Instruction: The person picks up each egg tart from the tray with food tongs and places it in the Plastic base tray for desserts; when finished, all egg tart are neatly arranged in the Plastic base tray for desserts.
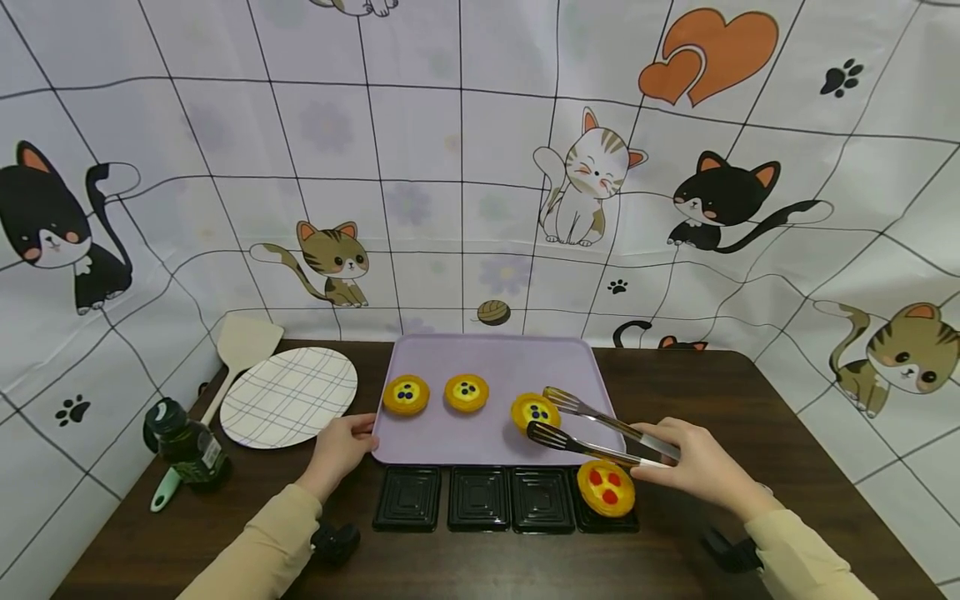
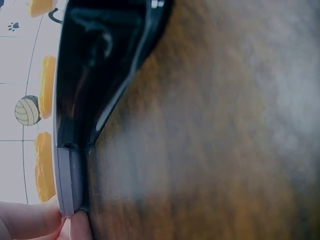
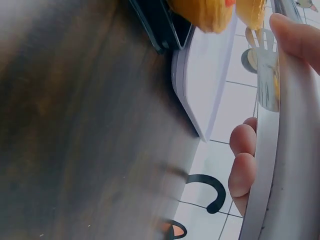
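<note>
The right hand [image 1: 701, 462] has its grip curled round the tongs [image 1: 609, 454]. Their long axis slants over the right of the tray [image 1: 450, 437], tips pointing left and slightly away from the person, parted about a blue-dotted tart [image 1: 534, 411]. The left hand [image 1: 339, 450] pinches the tray's left edge; the tray lies lengthwise left to right on the desk [image 1: 427, 567], behind four black tins [image 1: 480, 500].

Right of the tray [image 1: 450, 437], I can pass over bare table [image 1: 701, 383]; left of it, plate [image 1: 288, 398] and jar [image 1: 187, 446] block me. Moulds [image 1: 407, 500] line its near edge, a backdrop [image 1: 420, 283] closes its far side, and my tongs [image 1: 611, 422] cross its right rim.
</note>
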Demonstrator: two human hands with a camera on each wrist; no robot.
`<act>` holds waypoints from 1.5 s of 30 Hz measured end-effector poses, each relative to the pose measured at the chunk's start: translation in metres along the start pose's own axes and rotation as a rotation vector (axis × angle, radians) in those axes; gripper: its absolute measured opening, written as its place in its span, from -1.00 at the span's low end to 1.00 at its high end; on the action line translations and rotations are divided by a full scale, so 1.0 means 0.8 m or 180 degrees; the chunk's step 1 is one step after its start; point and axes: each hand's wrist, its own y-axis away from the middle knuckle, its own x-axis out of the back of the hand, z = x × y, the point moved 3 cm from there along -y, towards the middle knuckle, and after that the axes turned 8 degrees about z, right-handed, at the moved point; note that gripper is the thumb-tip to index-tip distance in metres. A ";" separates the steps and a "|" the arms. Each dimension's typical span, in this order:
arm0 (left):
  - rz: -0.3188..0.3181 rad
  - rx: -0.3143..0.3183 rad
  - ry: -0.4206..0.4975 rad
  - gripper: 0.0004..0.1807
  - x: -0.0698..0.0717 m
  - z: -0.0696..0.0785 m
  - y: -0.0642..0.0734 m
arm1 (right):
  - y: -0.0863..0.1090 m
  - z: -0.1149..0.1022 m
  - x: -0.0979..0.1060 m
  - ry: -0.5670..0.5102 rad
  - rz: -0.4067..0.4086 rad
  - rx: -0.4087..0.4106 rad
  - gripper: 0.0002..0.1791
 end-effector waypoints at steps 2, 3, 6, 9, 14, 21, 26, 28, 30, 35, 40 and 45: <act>0.0000 -0.0009 0.0009 -0.55 0.000 0.000 -0.001 | 0.008 -0.002 0.003 -0.0005 0.0000 -0.0017 -0.29; 0.0000 -0.0013 0.0016 -0.55 0.000 0.000 -0.001 | 0.012 -0.004 0.004 -0.0016 0.0004 -0.0013 -0.29; -0.0005 -0.0014 0.0027 -0.55 0.000 0.000 -0.002 | 0.022 -0.007 0.007 -0.0073 0.0049 0.0039 -0.32; -0.0020 0.0003 0.0038 -0.55 0.001 0.001 -0.002 | 0.030 -0.011 0.009 -0.0100 0.0120 0.0134 -0.35; -0.0027 0.0017 0.0047 -0.55 0.001 0.002 -0.001 | 0.041 -0.019 0.014 -0.0061 0.0203 0.0255 -0.38; -0.0023 0.0038 0.0053 -0.55 0.001 0.003 0.000 | 0.056 -0.027 0.019 -0.0048 0.0300 0.0389 -0.40; -0.0024 0.0073 0.0048 -0.54 0.002 0.002 0.001 | 0.063 -0.031 0.019 0.0001 0.0319 0.0515 -0.38; -0.0024 0.0073 0.0045 -0.54 0.001 0.002 0.002 | 0.067 -0.031 0.018 0.0012 0.0308 0.0527 -0.38; -0.0022 0.0065 0.0048 -0.54 0.001 0.001 0.002 | 0.070 -0.032 0.018 0.0011 0.0298 0.0531 -0.38; -0.0013 0.0029 0.0069 -0.55 -0.001 0.000 0.001 | 0.076 -0.032 0.016 -0.0020 0.0287 0.0549 -0.39; -0.0012 0.0016 0.0055 -0.55 -0.001 0.000 0.000 | 0.078 -0.033 0.014 0.0052 0.0261 0.0562 -0.39; -0.0030 0.0031 0.0045 -0.56 -0.002 0.000 0.000 | 0.077 -0.036 0.013 0.0194 0.0250 0.0635 -0.37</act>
